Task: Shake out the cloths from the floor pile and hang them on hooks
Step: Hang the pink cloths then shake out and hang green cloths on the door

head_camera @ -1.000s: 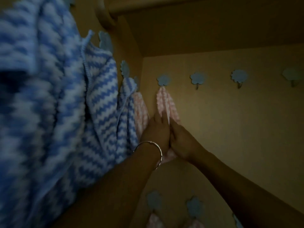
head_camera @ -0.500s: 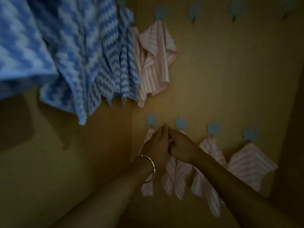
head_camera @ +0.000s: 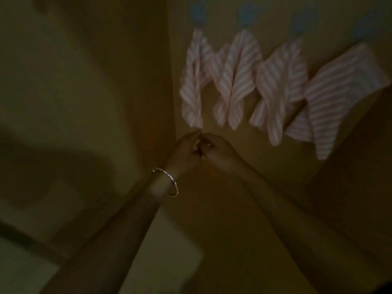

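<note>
Several pink-and-white striped cloths hang in a row on the yellow wall, the leftmost cloth (head_camera: 194, 81) beside the corner and the widest cloth (head_camera: 339, 90) at the right. Each hangs from a blue flower-shaped hook (head_camera: 247, 14). My left hand (head_camera: 184, 151), with a thin bangle (head_camera: 167, 183) on its wrist, and my right hand (head_camera: 216, 147) meet fingertip to fingertip just below the leftmost cloth's lower tip. Both have their fingers drawn together and I see no cloth in them. The picture is dim and blurred.
The wall corner (head_camera: 171, 81) runs down just left of my hands, with a bare yellow side wall to the left. A paler patch of floor (head_camera: 165, 251) shows under my left forearm. A dark shadow lies at the far right.
My view has swung downward; the blue cloths and the upper row of hooks have left the frame. My joined hands have come down from the upper pink cloth to below the lower row.
</note>
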`<state>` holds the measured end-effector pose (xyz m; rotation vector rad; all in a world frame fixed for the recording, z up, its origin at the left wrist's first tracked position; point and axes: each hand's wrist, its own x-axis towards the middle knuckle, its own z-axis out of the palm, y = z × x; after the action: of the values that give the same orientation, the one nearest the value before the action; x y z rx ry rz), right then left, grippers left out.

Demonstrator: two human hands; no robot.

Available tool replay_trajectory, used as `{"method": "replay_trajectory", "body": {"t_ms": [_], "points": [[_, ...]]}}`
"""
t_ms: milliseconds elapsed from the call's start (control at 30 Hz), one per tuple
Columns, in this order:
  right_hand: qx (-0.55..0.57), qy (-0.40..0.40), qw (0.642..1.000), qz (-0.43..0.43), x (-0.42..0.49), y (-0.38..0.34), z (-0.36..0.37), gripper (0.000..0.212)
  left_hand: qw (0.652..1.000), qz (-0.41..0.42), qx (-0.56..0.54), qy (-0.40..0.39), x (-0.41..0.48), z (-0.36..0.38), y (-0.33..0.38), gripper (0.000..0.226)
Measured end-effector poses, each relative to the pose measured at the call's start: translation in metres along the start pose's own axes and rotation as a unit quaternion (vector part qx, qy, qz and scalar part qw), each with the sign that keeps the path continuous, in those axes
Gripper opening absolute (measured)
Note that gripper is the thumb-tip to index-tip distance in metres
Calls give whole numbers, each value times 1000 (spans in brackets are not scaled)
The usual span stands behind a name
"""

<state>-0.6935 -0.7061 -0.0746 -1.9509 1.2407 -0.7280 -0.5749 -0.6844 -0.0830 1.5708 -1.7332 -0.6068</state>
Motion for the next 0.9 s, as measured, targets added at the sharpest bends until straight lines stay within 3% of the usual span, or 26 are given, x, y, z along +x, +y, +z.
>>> {"method": "replay_trajectory", "body": {"t_ms": [100,200,300,400,500,800,900], "points": [[108,-39,993,11,-28,14,37,28,993,-90,-59,54,-53,22,-13,55],[144,-108,983,37,-62,23,84,24,966,-184,-110,142,-110,45,-38,48],[126,-212,969,22,-97,28,125,22,937,-259,-119,202,-176,61,-56,52],[92,-263,960,16,-122,24,149,24,927,-282,-106,223,-223,64,-64,59],[89,-355,931,-3,-160,6,175,24,895,-339,-82,278,-281,47,-61,56],[16,-475,877,-69,-283,-70,264,27,840,-433,-98,311,-457,-2,-62,53],[12,-513,852,-109,-338,-110,314,26,807,-475,-100,336,-537,-36,-61,56]]}}
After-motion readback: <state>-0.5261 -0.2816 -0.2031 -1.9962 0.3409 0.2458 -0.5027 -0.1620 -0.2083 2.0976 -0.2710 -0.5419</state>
